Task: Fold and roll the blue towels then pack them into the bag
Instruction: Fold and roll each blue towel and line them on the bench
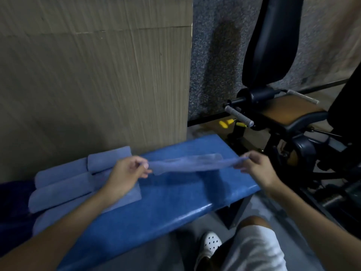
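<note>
Foreground: a knee in white shorts (254, 249) and a white perforated shoe (211, 243) at the lower edge, just in front of the bench.
Left hand (127, 173): fingers curled, pinching the left end of the held towel between thumb and fingertips; the forearm crosses above the flat towel.
Right hand (257, 169): fingers curled, pinching the right end of the same towel.
Held towel (187, 164): blue, stretched almost level between the two hands, lifted clear of the bench top; blurred by motion, so its folds cannot be read.
Bench (175, 202): blue padded top, running from lower left to upper right.
Rolled towels (64, 184): several blue rolls lying side by side on the bench's left part, touching one another.
Flat towel (129, 194): blue, spread on the bench just right of the rolls.
Cardboard box (88, 75): tall, standing directly behind the bench.
Exercise machine (283, 114): black frame with brown seat, to the right on the speckled floor (211, 55).
</note>
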